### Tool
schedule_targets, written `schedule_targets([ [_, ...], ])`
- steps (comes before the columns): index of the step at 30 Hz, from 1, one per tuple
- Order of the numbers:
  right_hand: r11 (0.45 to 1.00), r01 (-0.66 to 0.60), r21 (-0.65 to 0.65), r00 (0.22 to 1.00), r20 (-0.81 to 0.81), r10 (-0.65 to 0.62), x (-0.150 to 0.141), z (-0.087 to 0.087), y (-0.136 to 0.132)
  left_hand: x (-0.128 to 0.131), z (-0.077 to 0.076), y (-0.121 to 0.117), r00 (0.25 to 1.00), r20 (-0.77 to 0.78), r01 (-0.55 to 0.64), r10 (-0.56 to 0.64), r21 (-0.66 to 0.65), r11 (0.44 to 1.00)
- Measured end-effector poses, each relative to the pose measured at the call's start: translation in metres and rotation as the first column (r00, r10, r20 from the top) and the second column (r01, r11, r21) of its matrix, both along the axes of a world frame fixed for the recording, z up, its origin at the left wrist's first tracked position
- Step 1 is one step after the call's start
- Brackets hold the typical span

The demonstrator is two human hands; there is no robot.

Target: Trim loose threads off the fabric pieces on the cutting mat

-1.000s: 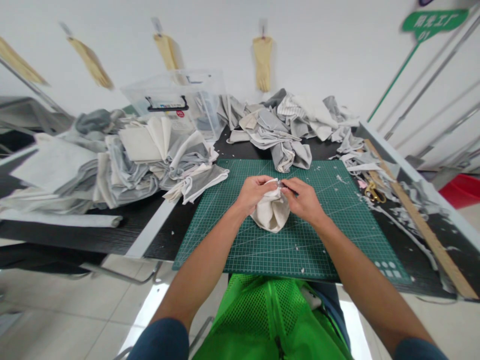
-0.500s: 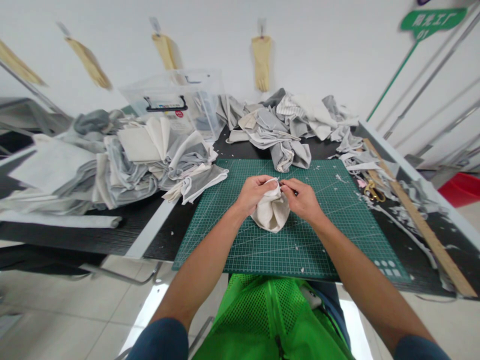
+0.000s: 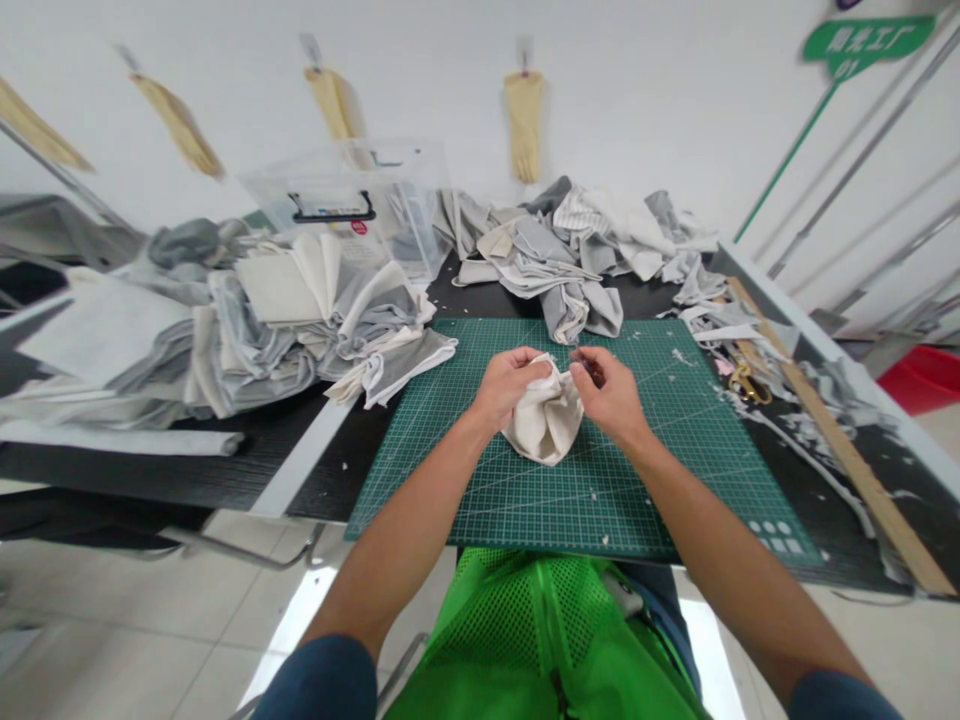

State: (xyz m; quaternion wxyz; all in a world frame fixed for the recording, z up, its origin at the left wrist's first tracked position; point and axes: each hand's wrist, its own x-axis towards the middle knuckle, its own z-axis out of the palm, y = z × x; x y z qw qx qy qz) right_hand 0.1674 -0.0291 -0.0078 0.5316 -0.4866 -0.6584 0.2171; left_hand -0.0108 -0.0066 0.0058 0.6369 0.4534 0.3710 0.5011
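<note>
A small bunched piece of cream cloth (image 3: 545,424) hangs between my hands above the green cutting mat (image 3: 675,470). My left hand (image 3: 506,385) is closed on its upper left edge. At the cloth's upper right corner my right hand (image 3: 611,395) is closed in a pinch, with a small dark tool (image 3: 589,370) showing between its fingers. I cannot make out what the tool is. Both forearms reach in from the bottom of the view.
Heaps of grey and white fabric (image 3: 300,320) lie left and behind the mat (image 3: 570,250). A clear plastic box (image 3: 352,205) stands at the back. Gold scissors (image 3: 742,385) and a long wooden ruler (image 3: 840,440) lie on the right. Gloves (image 3: 523,120) hang on the wall.
My right hand has lifted slightly up and right from the cloth's top edge. The left hand and the cloth have barely moved.
</note>
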Motion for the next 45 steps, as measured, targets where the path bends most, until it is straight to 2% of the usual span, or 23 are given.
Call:
schedule_targets([
  [7, 0.993, -0.098, -0.067, 0.992, -0.084, 0.092, -0.005, 0.009, -0.005, 0.003, -0.005, -0.001, 0.983, -0.183, 0.046, -0.022, 0.129, 0.991],
  [13, 0.989, -0.096, -0.11, 0.978, -0.197, 0.072, -0.005, 0.01, -0.004, 0.002, -0.005, -0.002, 0.995, -0.086, 0.056, -0.049, 0.079, 0.995],
  [18, 0.996, -0.032, -0.087, 0.971, -0.241, 0.01, -0.004, 0.008, -0.002, 0.001, -0.004, 0.0, 0.997, -0.067, 0.036, -0.032, 0.071, 0.997],
  [23, 0.988, 0.087, -0.128, 0.956, -0.269, -0.119, -0.001, 0.003, 0.003, 0.002, -0.003, -0.001, 0.997, -0.064, 0.035, -0.031, 0.055, 0.998],
  [26, 0.988, 0.142, -0.067, 0.958, -0.242, -0.154, -0.002, 0.005, 0.003, 0.003, -0.004, -0.001, 0.997, -0.074, 0.017, -0.013, 0.059, 0.998],
  [28, 0.995, 0.082, -0.056, 0.966, -0.24, -0.093, -0.003, 0.008, 0.0, 0.003, -0.004, -0.001, 0.997, -0.075, 0.004, 0.0, 0.064, 0.998],
  [31, 0.989, -0.079, -0.126, 0.98, -0.19, 0.055, -0.005, 0.012, -0.004, 0.003, -0.004, -0.001, 0.998, -0.061, 0.006, -0.002, 0.063, 0.998],
  [33, 0.977, -0.137, -0.162, 0.98, -0.168, 0.109, -0.005, 0.012, -0.006, 0.003, -0.004, -0.001, 0.999, -0.053, 0.004, -0.001, 0.065, 0.998],
  [41, 0.93, -0.285, -0.233, 0.901, -0.397, 0.177, -0.004, 0.006, -0.004, 0.003, -0.001, -0.002, 0.999, -0.045, 0.001, 0.002, 0.067, 0.998],
  [45, 0.913, -0.313, -0.26, 0.892, -0.411, 0.188, -0.005, 0.007, -0.004, 0.005, 0.0, -0.003, 0.999, -0.04, 0.0, 0.004, 0.084, 0.996],
])
